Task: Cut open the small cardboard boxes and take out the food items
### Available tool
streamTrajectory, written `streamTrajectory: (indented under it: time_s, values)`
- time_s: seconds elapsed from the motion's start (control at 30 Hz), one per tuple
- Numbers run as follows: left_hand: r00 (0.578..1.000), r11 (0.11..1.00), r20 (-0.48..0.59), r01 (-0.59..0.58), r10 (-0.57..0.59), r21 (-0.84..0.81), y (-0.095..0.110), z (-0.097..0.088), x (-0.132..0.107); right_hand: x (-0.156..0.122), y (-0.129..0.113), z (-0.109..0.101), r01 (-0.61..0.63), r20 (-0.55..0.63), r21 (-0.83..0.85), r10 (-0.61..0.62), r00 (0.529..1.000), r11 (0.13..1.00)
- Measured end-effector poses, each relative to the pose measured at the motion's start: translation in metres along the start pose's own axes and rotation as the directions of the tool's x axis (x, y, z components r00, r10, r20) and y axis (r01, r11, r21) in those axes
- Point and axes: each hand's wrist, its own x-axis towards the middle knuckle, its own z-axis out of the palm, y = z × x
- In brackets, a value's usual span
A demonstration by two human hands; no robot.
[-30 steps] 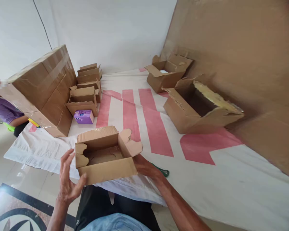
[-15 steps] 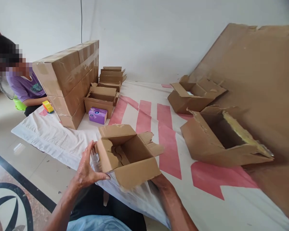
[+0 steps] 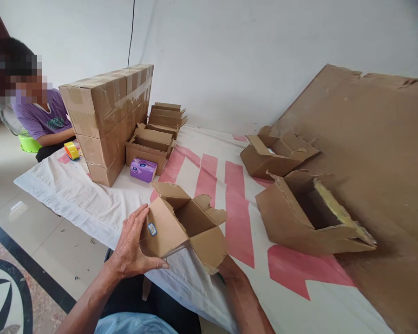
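Observation:
An open cardboard box (image 3: 174, 236) stands tilted at the table's near edge, its flaps spread and its hollow inside showing. On its left panel is a small blue-edged label (image 3: 152, 229). My left hand (image 3: 134, 246) grips the box at that left end, fingers along the panel and thumb stretched out at the near side. My right hand (image 3: 231, 271) reaches in at the box's near right corner; its fingers are hidden behind a hanging flap. Something dark green peeks out beside it, too small to name. Beyond the box sits a purple printed carton (image 3: 143, 170).
Taped boxes (image 3: 107, 125) are stacked at the left, with open boxes (image 3: 149, 141) behind. Two more open boxes (image 3: 282, 218) (image 3: 278, 150) stand right, before a large cardboard sheet (image 3: 369, 162). A tape roll (image 3: 71, 150) lies near a seated person (image 3: 38, 113) in purple.
The held box has tipped and turned, so its left panel and label now face me. My left hand's fingers have shifted along that panel. The camera view has moved slightly.

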Motion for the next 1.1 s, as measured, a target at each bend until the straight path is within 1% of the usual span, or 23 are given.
streamTrajectory:
  time_s: [0.1, 0.17, 0.2, 0.23, 0.27, 0.3, 0.33, 0.37, 0.43, 0.47, 0.5, 0.53, 0.57, 0.6, 0.67, 0.73, 0.9, 1.1]
  values:
    - [1.0, 0.999, 0.0, 0.018, -0.018, 0.029, 0.005, -0.006, 0.004, -0.004, -0.018, -0.002, -0.048, -0.002, 0.011, 0.048, 0.999, 0.999]
    - [0.999, 0.999, 0.007, 0.032, -0.032, 0.028, 0.006, -0.011, 0.005, -0.004, -0.038, -0.005, -0.055, -0.076, -0.028, 0.053, 0.996, 0.998]
    - [0.999, 0.999, 0.014, 0.04, -0.04, 0.023, 0.006, -0.013, 0.005, -0.003, -0.051, -0.007, -0.035, -0.15, -0.076, 0.023, 0.988, 0.997]
    - [0.998, 0.999, 0.025, 0.049, -0.049, 0.017, 0.005, -0.016, 0.005, -0.002, -0.064, -0.009, 0.0, -0.229, -0.145, -0.033, 0.973, 0.989]
    - [0.998, 0.998, 0.038, 0.056, -0.056, 0.014, 0.004, -0.019, 0.005, 0.0, -0.077, -0.012, 0.053, -0.295, -0.22, -0.119, 0.948, 0.974]
    - [0.997, 0.998, 0.053, 0.061, -0.062, 0.012, 0.002, -0.022, 0.005, 0.002, -0.091, -0.015, 0.12, -0.315, -0.297, -0.215, 0.924, 0.947]
    - [0.995, 0.998, 0.071, 0.063, -0.064, 0.013, 0.001, -0.026, 0.005, 0.003, -0.103, -0.017, 0.196, -0.299, -0.366, -0.314, 0.901, 0.91]
    - [0.994, 0.998, 0.09, 0.061, -0.062, 0.013, -0.001, -0.029, 0.005, 0.005, -0.114, -0.02, 0.275, -0.246, -0.422, -0.401, 0.883, 0.864]
    - [0.992, 0.999, 0.12, 0.048, -0.049, 0.008, -0.004, -0.034, 0.006, 0.006, -0.129, -0.022, 0.441, -0.04, -0.463, -0.515, 0.856, 0.769]
    - [0.991, 0.999, 0.128, 0.039, -0.038, 0.001, -0.006, -0.036, 0.006, 0.007, -0.133, -0.022, 0.51, 0.07, -0.45, -0.541, 0.838, 0.733]
    - [0.991, 1.0, 0.129, 0.03, -0.028, -0.008, -0.008, -0.038, 0.005, 0.007, -0.136, -0.021, 0.562, 0.162, -0.424, -0.551, 0.819, 0.711]
    - [0.992, 1.0, 0.123, 0.023, -0.021, -0.019, -0.01, -0.039, 0.004, 0.006, -0.136, -0.019, 0.589, 0.22, -0.398, -0.55, 0.806, 0.703]
    - [0.994, 0.999, 0.111, 0.022, -0.018, -0.034, -0.013, -0.039, 0.003, 0.005, -0.136, -0.016, 0.594, 0.243, -0.382, -0.543, 0.804, 0.708]
    - [0.995, 0.998, 0.093, 0.024, -0.019, -0.052, -0.015, -0.038, 0.001, 0.003, -0.135, -0.014, 0.583, 0.241, -0.373, -0.531, 0.812, 0.722]
    - [0.999, 0.995, 0.041, 0.039, -0.036, -0.097, -0.018, -0.035, -0.002, 0.0, -0.133, -0.009, 0.545, 0.203, -0.364, -0.507, 0.838, 0.755]
    - [0.998, 0.989, -0.017, 0.061, -0.064, -0.136, -0.02, -0.032, -0.006, -0.003, -0.132, -0.005, 0.521, 0.169, -0.356, -0.495, 0.853, 0.776]
    - [0.988, 0.977, -0.095, 0.104, -0.123, -0.189, -0.017, -0.026, -0.008, -0.006, -0.133, 0.0, 0.512, 0.144, -0.346, -0.495, 0.857, 0.786]
    - [0.975, 0.971, -0.158, 0.125, -0.159, -0.205, -0.013, -0.028, -0.006, -0.008, -0.135, 0.003, 0.506, 0.146, -0.343, -0.487, 0.861, 0.791]
